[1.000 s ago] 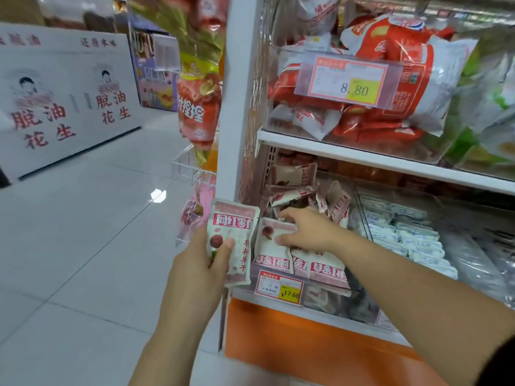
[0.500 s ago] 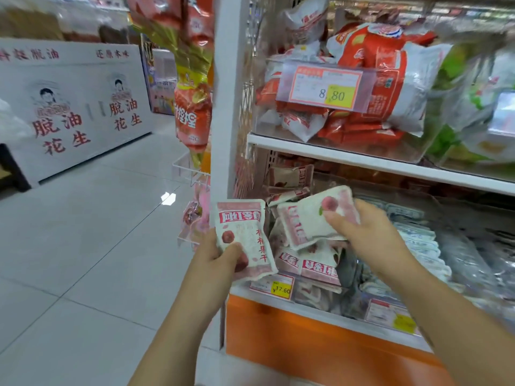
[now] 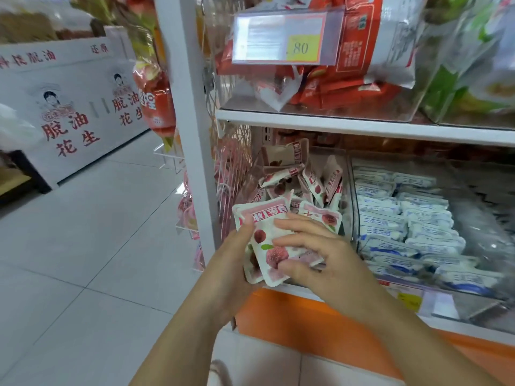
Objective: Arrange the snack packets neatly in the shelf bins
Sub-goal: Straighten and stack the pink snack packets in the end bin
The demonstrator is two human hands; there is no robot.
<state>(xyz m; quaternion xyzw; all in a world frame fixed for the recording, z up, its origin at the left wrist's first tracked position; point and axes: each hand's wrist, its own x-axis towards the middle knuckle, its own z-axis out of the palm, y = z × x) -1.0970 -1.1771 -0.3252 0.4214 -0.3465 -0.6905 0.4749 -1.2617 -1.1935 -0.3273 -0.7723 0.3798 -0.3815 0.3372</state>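
Observation:
My left hand [image 3: 228,263] holds a small stack of pink and white snack packets [image 3: 269,246] in front of the lower shelf's clear bin [image 3: 347,174]. Its thumb lies on the top packet's left edge. My right hand [image 3: 315,252] is on the same stack from the right, with its fingers laid over the front packet and its thumb under the lower edge. More of the same packets [image 3: 301,174] lie jumbled in the bin behind the stack.
White and blue packets [image 3: 404,224] fill the neighbouring bin to the right. Red and orange bags [image 3: 348,79] sit in the upper bin behind a price tag [image 3: 278,37]. The white shelf post [image 3: 192,135] stands at left, with tiled floor beyond. An orange base panel [image 3: 306,324] runs below.
My right hand has brought the packet it lifted from the bin over to my left hand and laid it onto the packet held there. The view has moved closer to the shelf.

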